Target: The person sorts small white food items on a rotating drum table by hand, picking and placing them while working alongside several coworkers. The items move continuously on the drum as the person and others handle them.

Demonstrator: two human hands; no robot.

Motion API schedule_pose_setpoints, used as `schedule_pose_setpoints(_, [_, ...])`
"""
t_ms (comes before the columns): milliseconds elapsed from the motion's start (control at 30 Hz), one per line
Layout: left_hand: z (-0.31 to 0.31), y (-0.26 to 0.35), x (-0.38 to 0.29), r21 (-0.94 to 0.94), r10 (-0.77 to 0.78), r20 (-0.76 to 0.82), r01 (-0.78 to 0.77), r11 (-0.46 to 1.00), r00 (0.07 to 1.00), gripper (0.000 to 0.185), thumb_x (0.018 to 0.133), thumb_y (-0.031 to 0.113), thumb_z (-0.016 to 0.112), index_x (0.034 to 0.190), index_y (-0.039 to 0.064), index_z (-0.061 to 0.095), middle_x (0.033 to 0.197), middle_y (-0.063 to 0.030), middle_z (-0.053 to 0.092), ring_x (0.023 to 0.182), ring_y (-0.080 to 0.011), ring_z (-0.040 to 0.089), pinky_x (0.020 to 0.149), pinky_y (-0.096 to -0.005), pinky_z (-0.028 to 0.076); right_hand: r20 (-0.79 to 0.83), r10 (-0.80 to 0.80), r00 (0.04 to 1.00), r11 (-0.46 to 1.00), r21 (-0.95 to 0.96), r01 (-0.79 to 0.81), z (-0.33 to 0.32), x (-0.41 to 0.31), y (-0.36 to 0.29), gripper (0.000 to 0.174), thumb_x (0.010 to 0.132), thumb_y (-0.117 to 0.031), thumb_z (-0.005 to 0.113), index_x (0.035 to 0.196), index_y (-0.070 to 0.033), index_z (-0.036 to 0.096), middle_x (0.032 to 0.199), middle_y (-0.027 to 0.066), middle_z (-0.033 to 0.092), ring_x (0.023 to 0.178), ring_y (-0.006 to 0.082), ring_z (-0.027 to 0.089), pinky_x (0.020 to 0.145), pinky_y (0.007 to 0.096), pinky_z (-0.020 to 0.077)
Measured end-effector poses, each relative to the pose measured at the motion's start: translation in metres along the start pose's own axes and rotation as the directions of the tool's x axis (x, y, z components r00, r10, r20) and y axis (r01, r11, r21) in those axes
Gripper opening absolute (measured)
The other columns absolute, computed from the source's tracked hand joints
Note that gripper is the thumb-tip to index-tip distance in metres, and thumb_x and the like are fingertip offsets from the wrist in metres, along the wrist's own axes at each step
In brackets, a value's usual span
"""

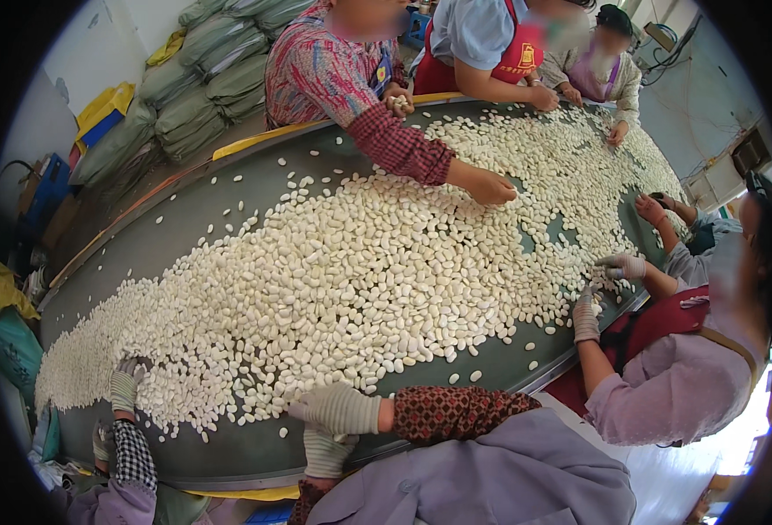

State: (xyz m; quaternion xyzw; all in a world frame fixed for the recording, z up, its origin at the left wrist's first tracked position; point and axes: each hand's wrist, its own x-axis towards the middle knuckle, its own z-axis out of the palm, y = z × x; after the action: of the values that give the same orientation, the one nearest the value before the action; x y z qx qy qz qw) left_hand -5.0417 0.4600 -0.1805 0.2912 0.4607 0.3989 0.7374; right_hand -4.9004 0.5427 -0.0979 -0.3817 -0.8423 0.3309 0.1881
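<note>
My right hand (343, 407), in a striped knit glove and brown patterned sleeve, is at the near edge of a large spread of white beans (366, 262). Its fingers point left and bend downward, so the fingertips are hidden. Directly below it is my left hand (328, 451), gloved alike, apparently cupped, with the right hand covering its upper part. A pale bit, perhaps a bean, shows between the two. Whether either hand grips beans is not visible. A loose bean (283, 432) lies on the dark green table surface (241, 453) just left of my hands.
Across the table a person's hand (491, 187) reaches into the beans. Co-workers' gloved hands work at right (586, 318) and lower left (123, 387). A metal rim (550, 371) edges the table's near side. Full sacks (189, 125) are stacked beyond the far side.
</note>
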Motion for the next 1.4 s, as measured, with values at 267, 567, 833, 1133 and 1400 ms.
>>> schedule_pose_setpoints(267, [-0.004,0.048,-0.008,-0.698,-0.272,0.248,0.366,0.615,0.930,0.030,0.109,0.030,0.044,0.104,0.009,0.064,0.082,-0.0073,0.056,0.062,-0.0167,0.052,0.044,-0.0232,0.039,-0.302,-0.237,0.923,0.927,-0.356,0.121,-0.025,-0.045,0.027,0.034,0.085,-0.025,0.069,0.114,-0.009,0.062,0.112,0.0088,0.064,0.109,0.0292,0.060,0.098,0.0450,0.0483])
schedule_pose_setpoints(567, [-0.039,0.048,-0.039,-0.715,-0.168,0.257,0.304,0.630,0.952,0.017,0.105,0.022,0.056,0.111,0.009,0.064,0.087,-0.0070,0.058,0.067,-0.0147,0.053,0.048,-0.0222,0.040,-0.775,0.170,0.608,0.423,-0.500,-0.755,-0.115,-0.100,0.139,0.030,0.084,-0.017,0.071,0.113,-0.008,0.065,0.108,0.0099,0.062,0.105,0.0322,0.057,0.095,0.0451,0.0459])
schedule_pose_setpoints(833, [-0.059,0.059,-0.034,-0.633,-0.189,0.248,0.307,0.711,0.950,0.016,0.103,0.010,0.053,0.114,0.010,0.065,0.089,-0.0080,0.058,0.070,-0.0165,0.054,0.048,-0.0220,0.039,-0.674,0.389,0.628,0.821,-0.055,-0.568,-0.070,-0.019,0.122,0.033,0.090,-0.009,0.068,0.123,-0.005,0.064,0.112,0.0160,0.066,0.100,0.0316,0.065,0.084,0.0412,0.0550])
schedule_pose_setpoints(1133, [-0.083,0.067,-0.034,-0.650,-0.231,0.249,0.339,0.680,0.940,0.030,0.103,0.031,0.059,0.104,0.001,0.062,0.082,-0.0077,0.055,0.079,-0.0189,0.054,0.049,-0.0224,0.039,-0.502,0.030,0.864,0.865,-0.420,-0.274,-0.081,0.114,0.105,0.033,0.085,-0.016,0.073,0.117,-0.009,0.067,0.115,0.0110,0.066,0.108,0.0316,0.060,0.095,0.0406,0.0520])
schedule_pose_setpoints(1400, [-0.103,0.076,-0.039,-0.642,-0.196,0.258,0.320,0.697,0.946,0.033,0.104,0.034,0.056,0.102,0.002,0.061,0.082,-0.0074,0.054,0.080,-0.0190,0.054,0.050,-0.0220,0.039,-0.058,0.416,0.907,0.863,-0.290,-0.414,-0.034,0.117,0.072,0.018,0.091,-0.030,0.068,0.098,-0.014,0.074,0.098,0.0064,0.071,0.094,0.0283,0.067,0.082,0.0383,0.0536])
